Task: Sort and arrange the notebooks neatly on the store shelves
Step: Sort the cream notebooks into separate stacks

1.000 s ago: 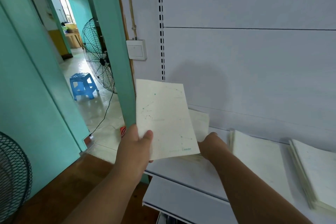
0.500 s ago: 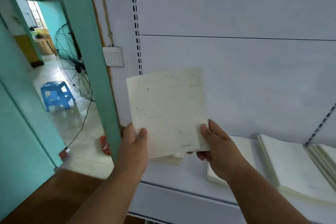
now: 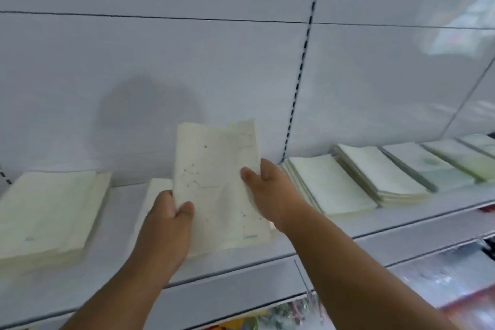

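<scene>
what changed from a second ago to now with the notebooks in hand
The view has swung right, off the doorway and fan and onto the row of stacks along the shelf. The right hand, down at the shelf a second ago, now grips the held notebooks' right edge. They appear lower, just over a stack. The left hand still pinches the left edge.

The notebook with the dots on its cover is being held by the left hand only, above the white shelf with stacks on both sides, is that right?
Not quite. In the head view both hands hold the notebook: the left hand grips its left edge and the right hand its right edge. It is above the white shelf, with stacks on both sides.
</scene>
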